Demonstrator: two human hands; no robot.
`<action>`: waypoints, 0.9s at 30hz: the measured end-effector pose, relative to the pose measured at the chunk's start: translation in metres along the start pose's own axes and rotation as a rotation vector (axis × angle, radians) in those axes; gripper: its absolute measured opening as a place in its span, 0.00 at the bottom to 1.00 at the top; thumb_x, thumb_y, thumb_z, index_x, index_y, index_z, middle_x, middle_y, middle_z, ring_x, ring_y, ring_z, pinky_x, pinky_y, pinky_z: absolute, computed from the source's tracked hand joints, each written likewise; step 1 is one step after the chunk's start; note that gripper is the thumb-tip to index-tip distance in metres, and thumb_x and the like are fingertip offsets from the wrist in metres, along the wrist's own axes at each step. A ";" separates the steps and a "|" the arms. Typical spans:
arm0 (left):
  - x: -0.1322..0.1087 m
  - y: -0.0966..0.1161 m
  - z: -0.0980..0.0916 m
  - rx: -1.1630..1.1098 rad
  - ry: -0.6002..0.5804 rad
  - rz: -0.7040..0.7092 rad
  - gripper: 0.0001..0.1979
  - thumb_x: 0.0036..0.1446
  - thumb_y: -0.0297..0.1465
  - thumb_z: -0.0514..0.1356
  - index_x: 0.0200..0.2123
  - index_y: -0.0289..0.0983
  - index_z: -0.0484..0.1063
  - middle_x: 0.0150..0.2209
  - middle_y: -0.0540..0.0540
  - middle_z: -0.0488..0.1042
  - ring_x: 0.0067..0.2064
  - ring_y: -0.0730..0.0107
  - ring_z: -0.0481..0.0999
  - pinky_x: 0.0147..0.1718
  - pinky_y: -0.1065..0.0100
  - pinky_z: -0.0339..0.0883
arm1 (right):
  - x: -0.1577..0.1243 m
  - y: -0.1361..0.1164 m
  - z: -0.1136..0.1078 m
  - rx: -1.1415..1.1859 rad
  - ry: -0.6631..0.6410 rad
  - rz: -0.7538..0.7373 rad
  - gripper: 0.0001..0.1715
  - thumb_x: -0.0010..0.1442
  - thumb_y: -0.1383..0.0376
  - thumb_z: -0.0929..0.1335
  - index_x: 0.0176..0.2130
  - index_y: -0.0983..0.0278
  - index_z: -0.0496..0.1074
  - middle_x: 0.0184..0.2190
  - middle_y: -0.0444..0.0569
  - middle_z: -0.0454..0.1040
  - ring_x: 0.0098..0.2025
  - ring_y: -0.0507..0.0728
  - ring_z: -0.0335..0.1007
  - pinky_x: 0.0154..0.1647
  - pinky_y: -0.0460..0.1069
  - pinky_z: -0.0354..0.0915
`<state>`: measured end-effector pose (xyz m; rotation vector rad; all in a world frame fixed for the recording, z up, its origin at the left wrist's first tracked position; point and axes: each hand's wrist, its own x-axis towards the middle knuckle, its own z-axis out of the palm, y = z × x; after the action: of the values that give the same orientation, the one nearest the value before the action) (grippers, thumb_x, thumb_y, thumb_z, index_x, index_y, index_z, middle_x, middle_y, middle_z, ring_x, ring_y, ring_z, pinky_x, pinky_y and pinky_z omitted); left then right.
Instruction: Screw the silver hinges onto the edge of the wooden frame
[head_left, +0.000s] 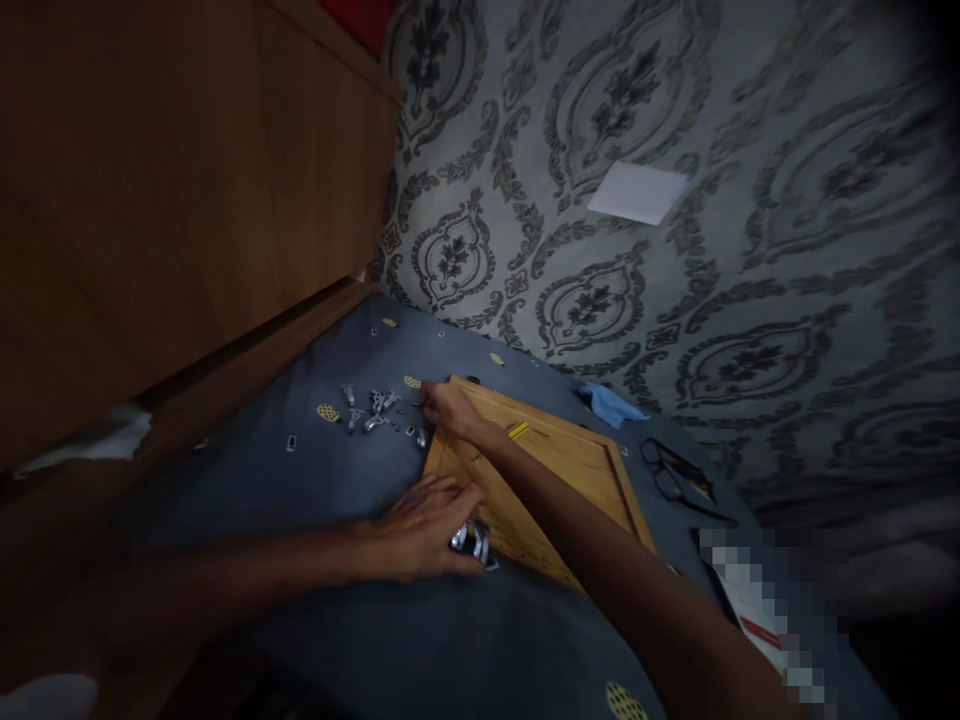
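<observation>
A wooden tray (577,460) with a raised rim lies on a blue-grey cloth (322,600). My left hand (424,525) rests at the tray's near-left edge, fingers curled round some small shiny metal parts (472,543). My right hand (446,408) reaches over the tray's far-left corner, its fingers pinched together beside a scatter of small metal pieces (375,410) on the cloth. What the right fingers hold, if anything, is too small to see. A short yellow piece (517,430) lies on the tray near my right wrist.
A wooden cabinet (187,200) stands on the left. Patterned grey wallpaper (675,250) with a white paper note (637,192) is behind. A blue rag (611,405), glasses (667,470) and papers (757,610) lie to the right. Yellow dotted discs (328,412) dot the cloth.
</observation>
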<state>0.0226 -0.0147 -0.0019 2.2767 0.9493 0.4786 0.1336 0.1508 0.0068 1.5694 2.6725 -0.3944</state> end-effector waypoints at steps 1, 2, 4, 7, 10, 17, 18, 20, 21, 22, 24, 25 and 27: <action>0.000 0.000 0.000 -0.002 0.004 0.007 0.24 0.55 0.40 0.73 0.46 0.42 0.63 0.47 0.46 0.73 0.51 0.56 0.73 0.54 0.58 0.65 | 0.000 0.002 0.002 0.037 0.016 0.001 0.23 0.69 0.56 0.70 0.59 0.63 0.71 0.58 0.54 0.74 0.54 0.61 0.75 0.54 0.61 0.75; 0.000 -0.001 0.000 -0.003 0.008 0.013 0.24 0.56 0.40 0.73 0.46 0.42 0.63 0.47 0.46 0.73 0.51 0.56 0.73 0.53 0.58 0.65 | 0.001 0.005 0.004 0.078 0.032 0.001 0.23 0.69 0.56 0.70 0.59 0.63 0.71 0.57 0.54 0.74 0.54 0.61 0.76 0.54 0.61 0.75; -0.001 -0.001 0.001 -0.002 0.014 0.022 0.24 0.55 0.41 0.73 0.46 0.41 0.64 0.46 0.46 0.73 0.51 0.55 0.73 0.52 0.58 0.66 | 0.000 0.010 0.008 0.162 0.070 0.000 0.23 0.69 0.56 0.70 0.59 0.64 0.71 0.57 0.54 0.74 0.54 0.61 0.76 0.54 0.61 0.76; -0.002 -0.001 0.001 0.010 0.024 0.022 0.24 0.56 0.41 0.73 0.46 0.41 0.64 0.46 0.44 0.73 0.51 0.54 0.73 0.51 0.58 0.67 | -0.011 0.020 0.013 0.287 0.126 -0.007 0.23 0.69 0.56 0.70 0.59 0.64 0.71 0.57 0.54 0.74 0.54 0.61 0.76 0.53 0.61 0.76; -0.001 0.000 0.001 0.033 0.027 0.016 0.24 0.56 0.42 0.73 0.45 0.41 0.65 0.46 0.45 0.74 0.51 0.54 0.74 0.53 0.57 0.67 | -0.042 0.033 0.016 0.395 0.164 -0.020 0.23 0.69 0.56 0.70 0.58 0.64 0.71 0.56 0.54 0.75 0.53 0.60 0.76 0.52 0.60 0.76; -0.002 0.000 0.000 0.028 0.009 0.005 0.22 0.57 0.39 0.72 0.48 0.40 0.67 0.49 0.42 0.76 0.54 0.51 0.74 0.54 0.55 0.69 | -0.156 0.053 0.022 0.520 0.284 0.026 0.08 0.65 0.64 0.69 0.41 0.66 0.75 0.34 0.46 0.78 0.35 0.53 0.75 0.35 0.48 0.71; -0.003 0.000 0.001 0.019 0.009 0.005 0.22 0.58 0.38 0.71 0.50 0.40 0.66 0.50 0.42 0.76 0.55 0.51 0.74 0.56 0.54 0.68 | -0.168 0.053 0.025 0.522 0.308 0.050 0.07 0.64 0.65 0.68 0.41 0.65 0.75 0.32 0.45 0.78 0.33 0.53 0.74 0.34 0.48 0.69; -0.003 -0.002 0.002 0.001 0.010 0.011 0.23 0.59 0.37 0.70 0.53 0.40 0.65 0.51 0.42 0.76 0.57 0.51 0.73 0.58 0.53 0.67 | -0.184 0.051 0.032 0.514 0.356 0.100 0.08 0.61 0.67 0.67 0.40 0.65 0.75 0.31 0.45 0.77 0.32 0.53 0.72 0.33 0.47 0.67; -0.002 -0.002 0.003 -0.007 0.010 0.015 0.23 0.60 0.37 0.70 0.53 0.40 0.65 0.51 0.42 0.76 0.57 0.52 0.73 0.58 0.53 0.67 | -0.189 0.050 0.036 0.504 0.378 0.118 0.08 0.60 0.67 0.67 0.39 0.64 0.75 0.30 0.45 0.77 0.31 0.53 0.72 0.33 0.47 0.66; -0.002 -0.003 0.003 -0.013 0.011 0.021 0.23 0.60 0.36 0.70 0.54 0.40 0.65 0.52 0.42 0.75 0.58 0.52 0.73 0.59 0.53 0.67 | -0.192 0.050 0.040 0.494 0.399 0.132 0.07 0.59 0.67 0.67 0.38 0.64 0.75 0.31 0.46 0.77 0.32 0.53 0.71 0.34 0.48 0.66; -0.002 -0.004 0.004 -0.020 0.015 0.032 0.22 0.60 0.35 0.70 0.53 0.41 0.65 0.53 0.43 0.75 0.58 0.53 0.73 0.59 0.53 0.67 | -0.195 0.051 0.046 0.472 0.441 0.147 0.07 0.58 0.67 0.67 0.38 0.63 0.75 0.32 0.47 0.78 0.32 0.53 0.71 0.35 0.48 0.65; -0.002 -0.004 0.005 -0.019 0.020 0.036 0.22 0.60 0.35 0.70 0.53 0.41 0.65 0.53 0.43 0.76 0.58 0.53 0.74 0.59 0.53 0.68 | -0.196 0.051 0.048 0.463 0.458 0.149 0.07 0.59 0.67 0.67 0.39 0.63 0.76 0.32 0.47 0.78 0.32 0.53 0.71 0.35 0.48 0.65; -0.001 -0.005 0.006 -0.016 0.031 0.047 0.23 0.59 0.34 0.71 0.52 0.41 0.66 0.52 0.44 0.77 0.57 0.53 0.75 0.58 0.53 0.69 | -0.197 0.053 0.050 0.450 0.480 0.142 0.08 0.59 0.67 0.68 0.40 0.62 0.76 0.32 0.47 0.78 0.31 0.53 0.71 0.34 0.48 0.66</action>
<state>0.0223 -0.0147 -0.0099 2.2878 0.9057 0.5410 0.2716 -0.0046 -0.0247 2.2143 2.9231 -0.7408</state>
